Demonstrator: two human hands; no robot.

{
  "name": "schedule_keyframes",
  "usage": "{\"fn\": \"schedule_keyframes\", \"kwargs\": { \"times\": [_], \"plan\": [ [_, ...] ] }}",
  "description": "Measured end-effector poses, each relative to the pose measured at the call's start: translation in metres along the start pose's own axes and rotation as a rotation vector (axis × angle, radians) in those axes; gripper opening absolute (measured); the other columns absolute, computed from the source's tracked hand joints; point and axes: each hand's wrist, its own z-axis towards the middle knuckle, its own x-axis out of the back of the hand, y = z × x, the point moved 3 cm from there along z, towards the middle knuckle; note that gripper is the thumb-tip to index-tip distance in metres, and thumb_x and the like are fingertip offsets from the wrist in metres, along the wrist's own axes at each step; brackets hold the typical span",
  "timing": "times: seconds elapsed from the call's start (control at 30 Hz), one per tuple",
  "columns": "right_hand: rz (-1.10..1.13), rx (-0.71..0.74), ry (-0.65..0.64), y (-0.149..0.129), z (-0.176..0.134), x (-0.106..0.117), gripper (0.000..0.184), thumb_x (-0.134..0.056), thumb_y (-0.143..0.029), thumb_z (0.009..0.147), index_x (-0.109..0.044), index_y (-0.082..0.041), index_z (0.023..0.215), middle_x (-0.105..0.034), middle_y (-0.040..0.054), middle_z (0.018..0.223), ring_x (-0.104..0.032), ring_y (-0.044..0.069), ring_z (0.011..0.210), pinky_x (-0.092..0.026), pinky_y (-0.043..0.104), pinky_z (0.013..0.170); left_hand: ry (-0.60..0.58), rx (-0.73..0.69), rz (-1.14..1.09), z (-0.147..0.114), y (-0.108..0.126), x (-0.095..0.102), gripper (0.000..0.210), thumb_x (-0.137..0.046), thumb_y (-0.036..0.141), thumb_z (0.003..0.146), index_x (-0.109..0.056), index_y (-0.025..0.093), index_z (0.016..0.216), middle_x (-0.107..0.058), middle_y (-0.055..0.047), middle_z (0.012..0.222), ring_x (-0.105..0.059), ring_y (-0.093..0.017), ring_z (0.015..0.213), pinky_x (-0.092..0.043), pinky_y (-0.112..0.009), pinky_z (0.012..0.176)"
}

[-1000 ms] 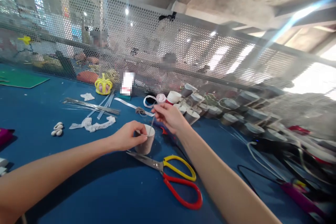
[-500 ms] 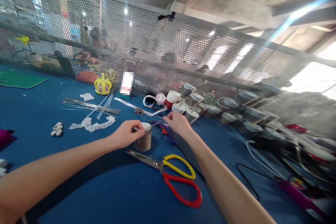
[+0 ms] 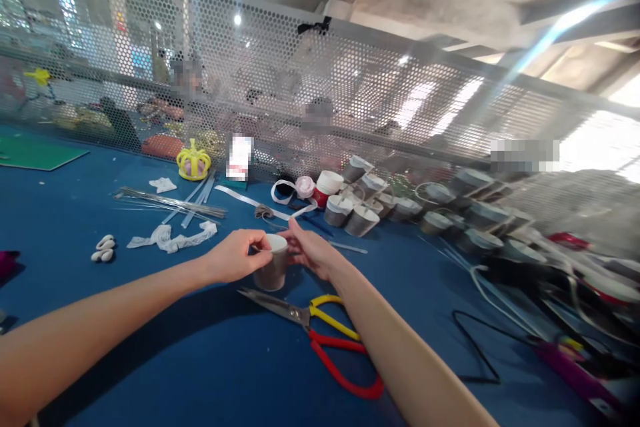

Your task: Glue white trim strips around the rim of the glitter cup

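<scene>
A small grey cup [image 3: 271,275] with a white top stands upright on the blue table. My left hand [image 3: 239,255] is closed at its left rim, thumb and forefinger pinching there; whether a thin strand is also between them cannot be seen. On the other side of the cup, my right hand [image 3: 314,251] has its fingers apart, close to or touching the wall; their tips are partly hidden. In front of the cup lie large scissors [image 3: 296,315] with one yellow and one red handle, partly covered by my right forearm.
Several similar cups [image 3: 363,220] are heaped at the back right. Further left lie thin wires [image 3: 170,202], lace [image 3: 173,238] and a yellow crown-shaped piece [image 3: 193,161]. A purple glue gun [image 3: 570,367] and its black stand are at right. A perforated metal screen [image 3: 280,73] borders the table.
My right hand has moved left and down to the cup, its pinch on a thin strand opened. My left hand stays at the rim.
</scene>
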Motion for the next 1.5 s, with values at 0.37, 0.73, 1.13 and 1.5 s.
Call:
{"fn": "schedule_keyframes", "kwargs": {
  "times": [0.37, 0.73, 1.13, 1.5],
  "plan": [
    [-0.898, 0.532, -0.15, -0.126, 0.03, -0.076, 0.022, -0.047, -0.035, 0.077, -0.06, -0.017, 0.075, -0.064, 0.0021, 0.063, -0.057, 0.012, 0.059, -0.041, 0.021, 0.056, 0.017, -0.018, 0.009, -0.001, 0.002, -0.001, 0.011, -0.044, 0.019, 0.07, -0.052, 0.014, 0.065, -0.059, -0.002, 0.069, -0.052, -0.014, 0.066, -0.041, -0.024, 0.063],
    [-1.053, 0.275, 0.512, -0.032, -0.004, 0.049, 0.026, -0.042, -0.031, 0.076, -0.046, -0.02, 0.052, -0.051, 0.0032, 0.054, -0.053, 0.017, 0.059, -0.036, 0.028, 0.056, 0.025, 0.023, -0.076, 0.0, -0.005, -0.002, 0.01, -0.047, 0.022, 0.07, -0.052, 0.014, 0.065, -0.062, -0.004, 0.077, -0.056, -0.015, 0.072, -0.042, -0.026, 0.068],
    [-0.728, 0.129, 0.647, 0.027, -0.02, 0.064, 0.017, -0.053, -0.022, 0.062, -0.052, -0.017, 0.078, -0.058, 0.0061, 0.069, -0.058, 0.023, 0.071, -0.044, 0.033, 0.059, -0.038, -0.008, -0.08, 0.004, -0.007, 0.003, 0.009, -0.048, 0.02, 0.069, -0.051, 0.013, 0.065, -0.054, 0.0, 0.065, -0.048, -0.01, 0.062, -0.039, -0.022, 0.061],
    [-0.1, 0.209, 0.329, 0.005, -0.085, 0.026, 0.025, -0.06, -0.038, 0.062, -0.06, -0.014, 0.07, -0.053, -0.0013, 0.049, -0.043, 0.008, 0.039, -0.036, 0.021, 0.04, 0.042, 0.023, -0.437, 0.004, -0.024, -0.014, 0.016, -0.049, 0.027, 0.072, -0.043, 0.014, 0.065, -0.046, 0.003, 0.063, -0.043, -0.008, 0.06, -0.036, -0.02, 0.058]
  ]
}}
